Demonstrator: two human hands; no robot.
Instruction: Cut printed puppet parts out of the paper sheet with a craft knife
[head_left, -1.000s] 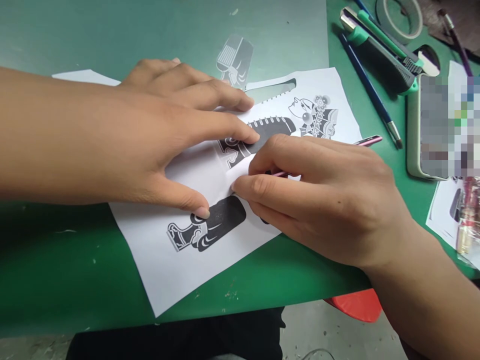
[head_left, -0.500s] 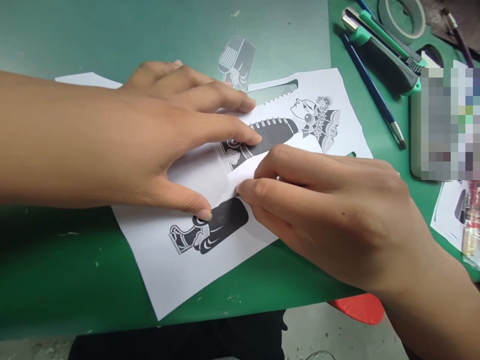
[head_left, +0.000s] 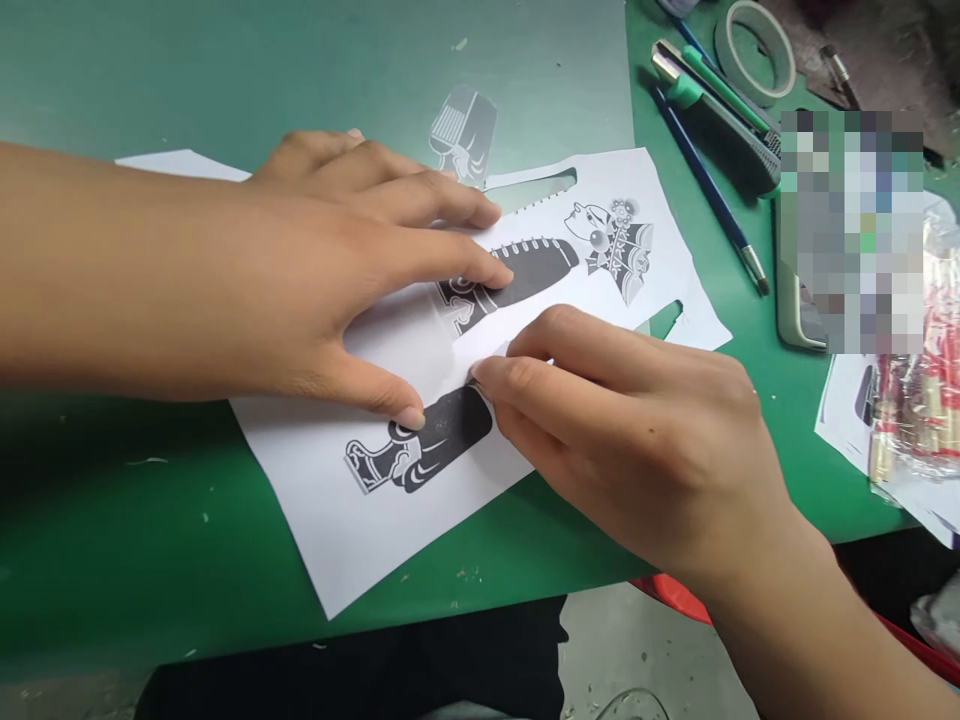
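My left hand lies spread on a white printed paper, its fingertips near a dark printed sleeve shape. Its thumb rests at the edge of a dark printed boot shape. My right hand is pinched, with its fingertips on the paper at the upper right corner of the boot shape. Whatever it holds is mostly hidden; only a tiny dark tip shows. A printed head figure is at the paper's right, beside cut-out openings.
On the green table, a green-black cutter, a blue brush and a tape roll lie at the upper right. A grey-edged object, partly blurred out, and plastic-wrapped items are farther right. A printed piece lies beyond the paper.
The view has shifted, so the tools appear farther left and the wrapped items show more. Both hands keep nearly the same places on the paper; more of the right cut-out opening shows.
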